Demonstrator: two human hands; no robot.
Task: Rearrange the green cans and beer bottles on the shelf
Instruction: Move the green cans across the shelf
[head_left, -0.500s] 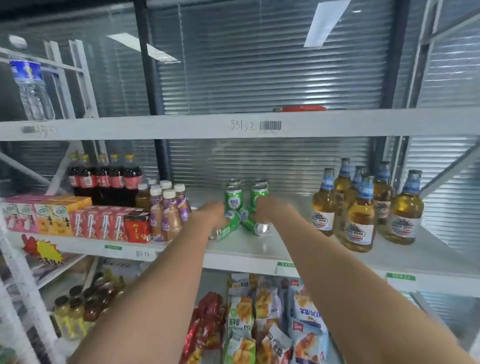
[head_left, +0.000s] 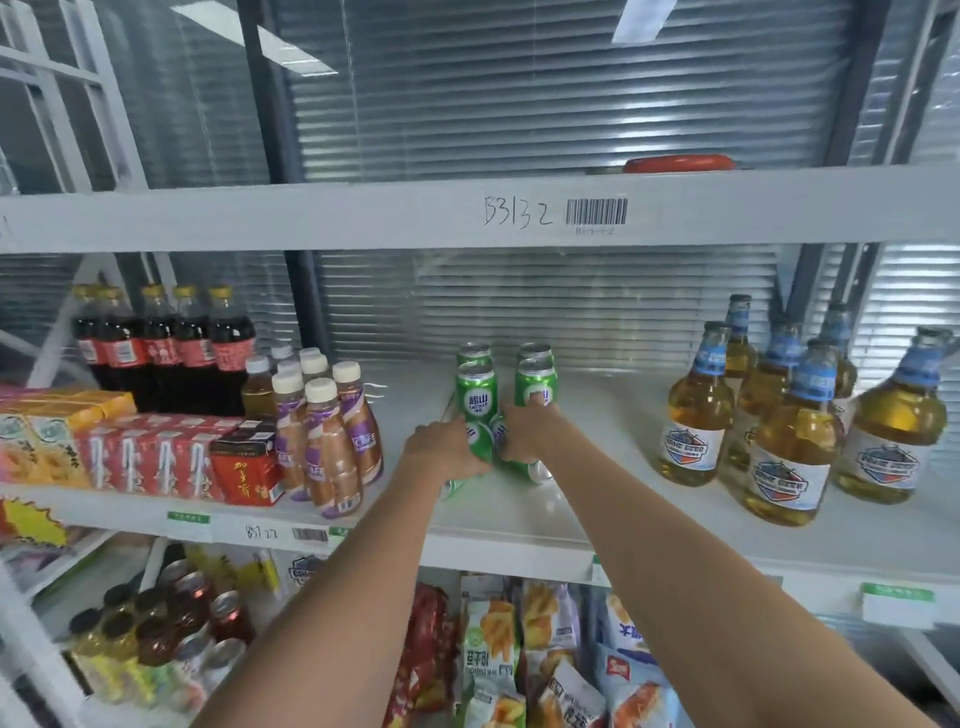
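Cans: two fallen green cans (head_left: 485, 441) lie mid-shelf (head_left: 571, 514), before four upright ones. Left hand (head_left: 441, 449) and right hand (head_left: 527, 431) each wrap one. Likely light, rigid, slick, dent-prone; grasp around mid-body. Beer bottles (head_left: 789, 415) stand right.
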